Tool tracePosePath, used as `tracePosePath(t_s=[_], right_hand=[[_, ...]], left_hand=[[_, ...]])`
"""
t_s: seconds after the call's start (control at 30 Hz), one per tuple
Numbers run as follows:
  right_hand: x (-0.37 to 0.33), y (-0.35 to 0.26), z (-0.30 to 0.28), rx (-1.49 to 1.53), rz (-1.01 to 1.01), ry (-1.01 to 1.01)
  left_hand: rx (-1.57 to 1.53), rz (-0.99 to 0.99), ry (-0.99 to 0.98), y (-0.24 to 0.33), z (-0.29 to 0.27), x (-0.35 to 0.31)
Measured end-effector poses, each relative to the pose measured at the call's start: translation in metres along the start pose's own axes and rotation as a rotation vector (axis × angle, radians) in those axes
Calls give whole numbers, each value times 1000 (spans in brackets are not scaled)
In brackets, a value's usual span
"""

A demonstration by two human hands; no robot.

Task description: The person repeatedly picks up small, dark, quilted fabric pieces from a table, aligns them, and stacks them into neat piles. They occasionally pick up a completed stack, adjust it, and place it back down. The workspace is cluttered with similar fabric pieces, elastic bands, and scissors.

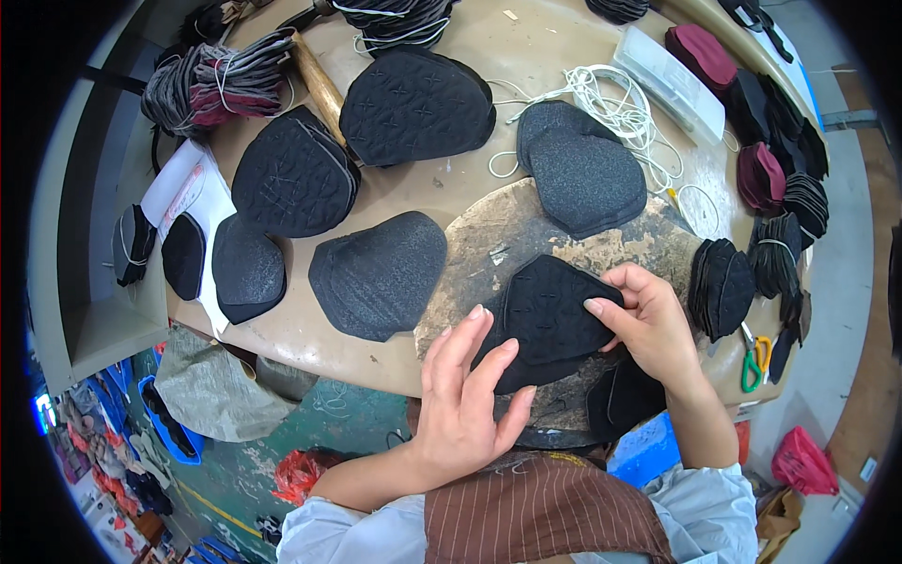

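My right hand (pixel 648 320) pinches the right edge of a black quilted fabric piece (pixel 554 310) between thumb and fingers. This piece has a rounded outline and stitched cross marks. My left hand (pixel 470 390) is open beside its lower left, fingers spread; whether it touches the fabric I cannot tell. Another black piece lies partly under the held one, mostly hidden. Below my right hand are more black pieces (pixel 625 399). All this is over a worn round wooden board (pixel 479 235). Grey speckled pieces (pixel 587 179) overlap on the board's far side.
Left of the board lie grey speckled pieces (pixel 381 273) and stacks of quilted black pieces (pixel 418 103). A wooden handle (pixel 319 85) rests between stacks. White cord (pixel 611 113) lies tangled beside a clear plastic box (pixel 669 85). Green-and-orange-handled scissors (pixel 752 367) sit at the right edge.
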State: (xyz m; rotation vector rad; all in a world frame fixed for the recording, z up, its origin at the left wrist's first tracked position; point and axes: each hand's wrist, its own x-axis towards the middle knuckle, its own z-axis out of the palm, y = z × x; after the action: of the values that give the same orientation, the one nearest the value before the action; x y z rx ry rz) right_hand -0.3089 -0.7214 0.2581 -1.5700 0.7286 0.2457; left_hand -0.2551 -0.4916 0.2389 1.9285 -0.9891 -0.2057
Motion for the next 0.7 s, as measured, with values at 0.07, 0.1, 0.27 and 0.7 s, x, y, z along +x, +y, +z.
tracePosePath(t_s=[0.07,0.1,0.27,0.7], right_hand=[[-1,0,0,1,-2,-2],[-1,-1,0,1,-3,-2],[-1,-1,1,-25,-7,15],[2,-8,2,-45,66,34]], left_hand=[[10,-6,-8,1,1,2],[11,-9,-8,0,1,2],[45,-35,-24,-1,1,-1],[308,32,-334,13,14,24]])
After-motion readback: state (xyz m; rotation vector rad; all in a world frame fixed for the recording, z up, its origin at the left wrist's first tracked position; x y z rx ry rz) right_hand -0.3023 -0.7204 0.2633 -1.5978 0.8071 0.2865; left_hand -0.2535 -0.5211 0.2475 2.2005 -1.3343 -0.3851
